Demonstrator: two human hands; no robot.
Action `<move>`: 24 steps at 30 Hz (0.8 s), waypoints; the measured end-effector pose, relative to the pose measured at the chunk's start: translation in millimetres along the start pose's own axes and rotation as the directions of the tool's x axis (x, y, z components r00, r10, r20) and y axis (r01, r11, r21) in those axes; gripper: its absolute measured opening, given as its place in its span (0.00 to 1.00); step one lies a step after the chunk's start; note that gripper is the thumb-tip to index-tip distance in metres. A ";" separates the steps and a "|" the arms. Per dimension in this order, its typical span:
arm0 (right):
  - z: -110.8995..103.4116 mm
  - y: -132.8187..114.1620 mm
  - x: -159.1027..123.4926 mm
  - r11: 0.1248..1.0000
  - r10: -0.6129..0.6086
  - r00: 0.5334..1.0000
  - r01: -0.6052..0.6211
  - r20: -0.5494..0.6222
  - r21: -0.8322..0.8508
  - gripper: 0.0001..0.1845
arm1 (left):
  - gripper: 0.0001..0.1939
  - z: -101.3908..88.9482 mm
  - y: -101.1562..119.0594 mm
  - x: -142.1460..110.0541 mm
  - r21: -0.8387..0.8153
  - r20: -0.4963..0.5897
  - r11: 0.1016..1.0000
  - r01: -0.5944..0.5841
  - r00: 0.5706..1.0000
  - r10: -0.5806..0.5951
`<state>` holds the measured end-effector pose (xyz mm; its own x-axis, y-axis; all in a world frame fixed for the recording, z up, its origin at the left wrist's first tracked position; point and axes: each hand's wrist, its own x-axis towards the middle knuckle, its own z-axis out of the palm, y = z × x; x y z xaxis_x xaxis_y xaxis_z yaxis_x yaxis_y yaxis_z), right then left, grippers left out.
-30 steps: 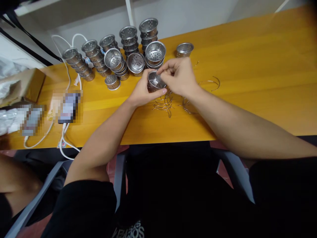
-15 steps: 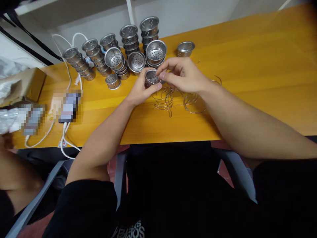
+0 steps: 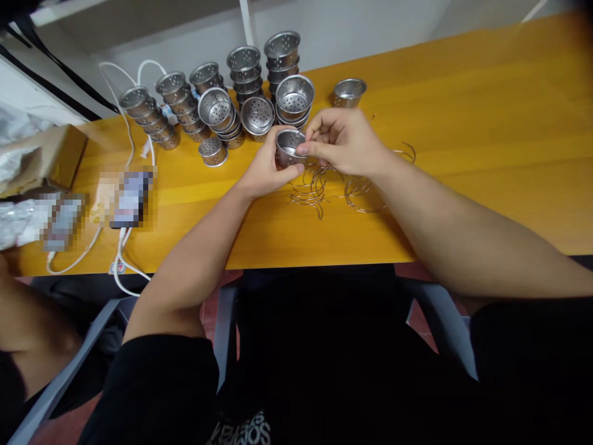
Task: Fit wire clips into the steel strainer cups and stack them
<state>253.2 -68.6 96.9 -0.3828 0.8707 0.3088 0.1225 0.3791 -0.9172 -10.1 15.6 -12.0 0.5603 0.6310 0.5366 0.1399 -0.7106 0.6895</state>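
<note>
Perforated cup (image 3: pixel 285 141): was gripped, unstacked, in left hand (image 3: pixel 265 168), right hand (image 3: pixel 345 143) at rim, hold unclear; stacked cups (image 3: pixel 244 74) along back edge of table (image 3: pixel 463 123), wires (image 3: pixel 310 201) left loose nearer front.

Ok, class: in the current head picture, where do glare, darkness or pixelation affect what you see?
Head view: small glints on the cup in the left hand; soft sheen on the table; black shirt so dark that folds hardly show; coarse pixel blocks over the phone nearer the cup; top right corner fading to black.
</note>
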 end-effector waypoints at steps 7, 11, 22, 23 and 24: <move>2.8 0.3 -1.3 1.000 -0.011 1.000 0.011 0.011 -0.010 0.41 | 0.46 0.6 -4.4 -0.5 -0.034 0.017 0.999 -0.041 0.999 0.042; 4.7 2.9 -4.6 0.993 -0.060 0.994 0.050 -0.087 -0.109 0.38 | 0.45 -0.8 -1.8 -0.9 -0.019 -0.010 1.000 0.021 1.000 -0.021; -12.5 22.4 -6.5 0.834 -0.340 0.940 0.318 0.033 -0.452 0.15 | 0.58 -11.3 -1.5 1.0 0.014 -0.066 1.000 -0.008 0.998 0.009; -12.4 24.3 -6.3 0.825 -0.340 0.939 0.328 0.058 -0.461 0.14 | 0.58 -10.8 -0.6 0.8 0.016 -0.065 1.000 -0.021 0.998 0.022; -11.9 26.3 -6.1 0.821 -0.331 0.940 0.330 0.081 -0.465 0.13 | 0.58 -10.1 0.6 0.5 0.018 -0.068 0.999 -0.033 0.997 0.034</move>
<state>269.7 -60.2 73.9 -0.4748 0.6675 0.5736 0.4006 0.7442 -0.5345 -18.0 18.6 -6.4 0.5082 0.6259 0.5916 0.1362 -0.7367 0.6624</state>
